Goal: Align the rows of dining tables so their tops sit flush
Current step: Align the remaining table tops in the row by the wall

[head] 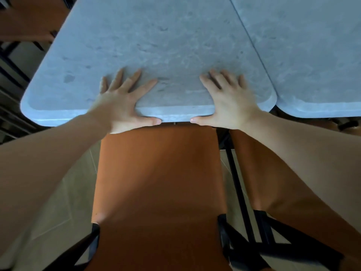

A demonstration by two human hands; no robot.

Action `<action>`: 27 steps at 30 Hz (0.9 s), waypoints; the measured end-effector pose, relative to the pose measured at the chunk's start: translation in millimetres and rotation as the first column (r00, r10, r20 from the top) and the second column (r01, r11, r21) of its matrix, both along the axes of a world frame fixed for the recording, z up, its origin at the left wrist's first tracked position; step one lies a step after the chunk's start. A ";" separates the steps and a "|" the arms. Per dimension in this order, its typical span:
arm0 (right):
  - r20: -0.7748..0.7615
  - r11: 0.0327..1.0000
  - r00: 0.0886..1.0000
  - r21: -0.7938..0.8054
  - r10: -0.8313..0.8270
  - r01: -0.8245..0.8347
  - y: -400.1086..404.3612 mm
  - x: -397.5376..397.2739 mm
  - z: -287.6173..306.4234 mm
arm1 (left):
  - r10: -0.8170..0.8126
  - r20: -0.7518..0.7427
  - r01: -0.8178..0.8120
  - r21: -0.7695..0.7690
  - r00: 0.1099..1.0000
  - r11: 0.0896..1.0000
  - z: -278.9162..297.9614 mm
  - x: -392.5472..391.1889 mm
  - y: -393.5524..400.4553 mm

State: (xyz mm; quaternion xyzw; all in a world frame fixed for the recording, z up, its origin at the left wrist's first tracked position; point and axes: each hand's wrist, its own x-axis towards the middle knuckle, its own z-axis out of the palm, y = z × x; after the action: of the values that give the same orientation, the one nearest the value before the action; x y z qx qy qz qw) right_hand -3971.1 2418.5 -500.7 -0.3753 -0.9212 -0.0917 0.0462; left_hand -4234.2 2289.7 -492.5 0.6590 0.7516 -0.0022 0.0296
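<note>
Both hands lie flat on the near end of a grey, stone-patterned counter (pixel 156 45), palms down and fingers spread. The left hand (pixel 121 102) rests left of the middle, its four fingers fanned out on the top and its thumb laid along the near edge, pointing right. The right hand (pixel 228 100) mirrors it to the right, fingers straight on the top and thumb along the same edge, pointing left; the two thumb tips are near each other but apart. Neither hand curls round anything; they only press on the surface and rim. This counter has rounded corners and a slightly raised border. A second counter (pixel 316 55) of the same grey finish stands just beside it on the right, a thin dark seam running between their long sides; at the near end the rounded corners part into a small notch, and the second counter's near edge sits a little lower in the view than the first's. Under the hands, an orange chair (pixel 160 182) with black frame parts is tucked against the near edge. A second orange chair (pixel 273 182) shows behind the right forearm, and another orange seat (pixel 33 18) sits at the upper left. Pale floor tiles (pixel 58 202) show below.
</note>
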 end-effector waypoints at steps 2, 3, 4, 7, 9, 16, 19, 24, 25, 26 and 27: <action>0.017 0.999 1.000 -0.037 -0.018 0.018 -1.2 0.9 2.4 | 0.026 0.041 -0.024 -0.046 0.999 0.999 4.5 3.6 -2.2; 0.017 0.997 0.999 -0.065 -0.029 0.030 -2.4 1.7 3.8 | 0.045 0.058 -0.040 -0.071 0.997 0.997 7.0 6.4 -3.5; 0.017 0.994 0.999 -0.098 -0.039 0.040 -3.0 2.6 5.4 | 0.062 0.070 -0.056 -0.094 0.996 0.994 9.6 9.6 -4.3; -0.001 0.974 0.999 -0.220 -0.052 0.051 -3.2 4.3 9.6 | 0.117 0.076 -0.104 -0.165 0.990 0.981 18.3 19.1 -3.5; -0.026 0.955 0.998 -0.295 -0.055 0.045 -3.4 4.9 14.0 | 0.168 0.087 -0.146 -0.214 0.982 0.966 26.9 25.5 -1.9; -0.031 0.863 0.997 -0.503 -0.077 0.051 -3.6 14.3 32.4 | 0.301 0.139 -0.249 -0.301 0.944 0.921 52.8 58.0 -0.7; -0.009 0.828 0.996 -0.556 -0.093 0.073 -1.1 12.8 43.5 | 0.309 0.162 -0.240 -0.345 0.937 0.908 68.6 57.4 7.6; 0.045 0.782 0.993 -0.613 -0.108 0.113 2.4 3.8 62.9 | 0.262 0.122 -0.189 -0.421 0.957 0.887 95.3 65.7 16.7; 0.061 0.781 0.992 -0.612 -0.109 0.123 1.0 2.5 64.2 | 0.266 0.122 -0.189 -0.436 0.956 0.880 98.0 66.3 17.8; 0.071 0.781 0.991 -0.610 -0.110 0.131 -0.5 1.8 64.5 | 0.272 0.120 -0.193 -0.447 0.955 0.874 99.7 66.3 18.8; 0.075 0.783 0.991 -0.607 -0.113 0.135 -1.4 1.4 64.2 | 0.273 0.114 -0.194 -0.455 0.955 0.869 100.0 65.5 20.0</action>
State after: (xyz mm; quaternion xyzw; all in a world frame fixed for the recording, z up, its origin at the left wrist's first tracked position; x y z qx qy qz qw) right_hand -3969.7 2417.1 -436.5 -0.4279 -0.8754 0.2014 -0.0996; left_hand -4168.7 2309.8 -392.4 0.5369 0.8003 -0.1102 0.2432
